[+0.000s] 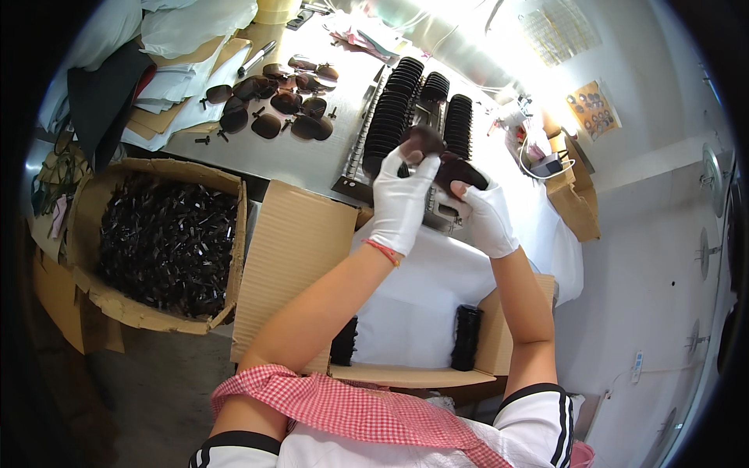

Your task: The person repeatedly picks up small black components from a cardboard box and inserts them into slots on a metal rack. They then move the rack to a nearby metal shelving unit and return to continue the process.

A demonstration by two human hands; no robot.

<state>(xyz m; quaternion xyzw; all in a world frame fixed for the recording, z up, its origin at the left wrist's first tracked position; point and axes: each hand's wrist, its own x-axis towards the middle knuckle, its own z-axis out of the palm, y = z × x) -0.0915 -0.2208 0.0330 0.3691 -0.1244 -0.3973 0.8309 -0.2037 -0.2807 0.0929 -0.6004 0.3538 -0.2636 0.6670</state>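
Both my hands wear white gloves with bare fingertips showing and are raised over the near end of a metal rack. My left hand [402, 195] pinches a brownish tinted lens [424, 140]. Close beside it, my right hand [490, 217] is closed on a darker lens [460, 170], its thumb on the near side. The two lenses overlap in view; whether they touch I cannot tell. Behind them, the rack [353, 186] carries long rows of dark lenses [388, 117] standing on edge, with a shorter row [459, 125] to the right.
Below my forearms an open cardboard box [292, 257] has white lining and dark stacks [466, 335] inside. Left of it, another carton [168, 312] holds many small dark pieces. Loose tinted lenses [312, 127] lie on the metal table [312, 165], near papers [175, 90] and a marker [257, 57].
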